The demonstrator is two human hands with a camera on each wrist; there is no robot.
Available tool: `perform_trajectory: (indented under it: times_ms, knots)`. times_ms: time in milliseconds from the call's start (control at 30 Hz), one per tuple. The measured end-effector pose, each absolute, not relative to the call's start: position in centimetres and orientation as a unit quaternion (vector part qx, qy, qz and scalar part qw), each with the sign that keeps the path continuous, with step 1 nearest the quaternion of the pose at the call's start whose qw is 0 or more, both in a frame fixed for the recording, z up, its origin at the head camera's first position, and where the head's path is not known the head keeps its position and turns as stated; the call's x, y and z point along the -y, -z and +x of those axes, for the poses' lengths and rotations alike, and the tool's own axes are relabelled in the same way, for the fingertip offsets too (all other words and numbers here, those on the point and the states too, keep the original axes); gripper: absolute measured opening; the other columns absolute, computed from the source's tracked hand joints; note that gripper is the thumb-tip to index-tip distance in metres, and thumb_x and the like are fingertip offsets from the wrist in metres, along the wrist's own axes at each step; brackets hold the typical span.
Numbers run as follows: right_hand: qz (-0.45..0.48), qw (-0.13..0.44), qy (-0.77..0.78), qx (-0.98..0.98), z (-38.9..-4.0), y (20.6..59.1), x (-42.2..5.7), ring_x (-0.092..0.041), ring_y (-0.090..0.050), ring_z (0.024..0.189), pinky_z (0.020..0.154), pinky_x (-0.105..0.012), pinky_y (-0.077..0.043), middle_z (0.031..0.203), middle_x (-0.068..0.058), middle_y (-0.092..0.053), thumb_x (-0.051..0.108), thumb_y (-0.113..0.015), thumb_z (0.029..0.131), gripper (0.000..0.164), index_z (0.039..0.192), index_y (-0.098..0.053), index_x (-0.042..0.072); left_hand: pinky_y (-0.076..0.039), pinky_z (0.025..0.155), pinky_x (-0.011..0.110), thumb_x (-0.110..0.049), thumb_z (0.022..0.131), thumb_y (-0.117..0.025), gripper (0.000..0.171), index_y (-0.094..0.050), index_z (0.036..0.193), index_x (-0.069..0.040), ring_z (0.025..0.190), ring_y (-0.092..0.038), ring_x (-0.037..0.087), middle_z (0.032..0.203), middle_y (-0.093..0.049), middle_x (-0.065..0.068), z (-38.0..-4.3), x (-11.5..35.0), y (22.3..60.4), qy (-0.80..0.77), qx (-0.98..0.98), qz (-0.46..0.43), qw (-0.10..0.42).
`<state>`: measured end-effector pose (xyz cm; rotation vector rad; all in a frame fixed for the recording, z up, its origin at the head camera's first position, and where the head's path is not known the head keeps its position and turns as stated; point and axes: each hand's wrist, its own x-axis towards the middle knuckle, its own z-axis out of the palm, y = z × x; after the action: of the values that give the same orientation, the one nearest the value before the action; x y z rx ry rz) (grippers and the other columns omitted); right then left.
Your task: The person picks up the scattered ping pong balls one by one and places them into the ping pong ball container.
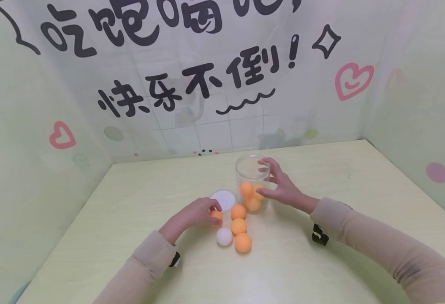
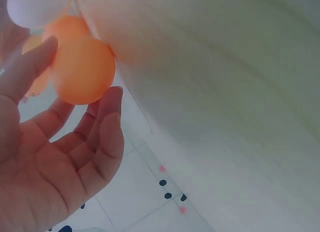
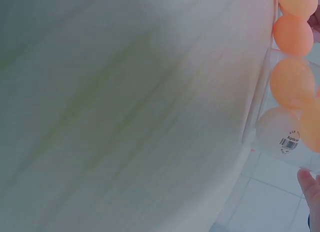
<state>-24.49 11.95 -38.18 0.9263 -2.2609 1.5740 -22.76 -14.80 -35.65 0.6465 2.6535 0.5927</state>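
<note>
My left hand [image 1: 199,212] pinches an orange table tennis ball [image 2: 82,71] between thumb and fingertips, low over the table. Just right of it, three orange balls [image 1: 239,226] form a row leading toward the clear jar [image 1: 250,169], with a white ball [image 1: 224,236] beside the nearer end. The jar stands upright without a lid, and several orange balls [image 1: 246,189] lie inside. My right hand [image 1: 283,188] holds the jar's right side, thumb in front and fingers around the back. Through the jar wall, the right wrist view shows a white round shape [image 3: 275,129] with a barcode.
A flat white disc [image 1: 223,200] like a lid lies left of the jar. The pale wooden table [image 1: 283,261] meets a printed curtain [image 1: 192,135] at the back, with more sheeting on both sides.
</note>
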Motion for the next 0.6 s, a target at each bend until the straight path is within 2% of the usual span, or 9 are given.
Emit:
perform_trajectory:
  times_ms: [267,500,600]
  knots:
    - [0.317,0.120,-0.533,0.776,-24.5,38.1,-12.0,-0.043,-0.041,0.120,0.091,-0.053,-0.043,0.137,-0.023,-0.033,-0.005,-0.069,0.074,0.076,0.134,-0.023,0.002,-0.041,0.070,0.028,-0.016,0.078,-0.072,0.023,-0.061,0.097,-0.008,0.078,-0.047,0.015,0.089,-0.056,0.002,-22.6,15.4,35.4,-0.225,-0.934,0.219,0.173]
    - [0.311,0.116,-0.528,0.781,-24.5,38.1,-12.0,-0.041,-0.042,0.121,0.091,-0.052,-0.043,0.138,-0.023,-0.033,-0.005,-0.069,0.075,0.076,0.135,-0.023,0.003,-0.043,0.081,0.033,-0.011,0.079,-0.069,0.024,-0.062,0.102,-0.008,0.090,-0.049,0.019,0.100,-0.058,0.004,-22.9,15.5,34.7,-0.252,-0.936,0.200,0.145]
    - [0.311,0.118,-0.527,0.782,-24.0,37.6,-11.8,-0.043,-0.042,0.120,0.091,-0.052,-0.043,0.137,-0.025,-0.034,-0.009,-0.068,0.074,0.076,0.134,-0.022,-0.001,-0.043,0.081,0.034,-0.009,0.079,-0.067,0.026,-0.062,0.105,-0.006,0.091,-0.049,0.020,0.104,-0.059,0.006,-23.1,15.4,34.2,-0.270,-0.935,0.191,0.130]
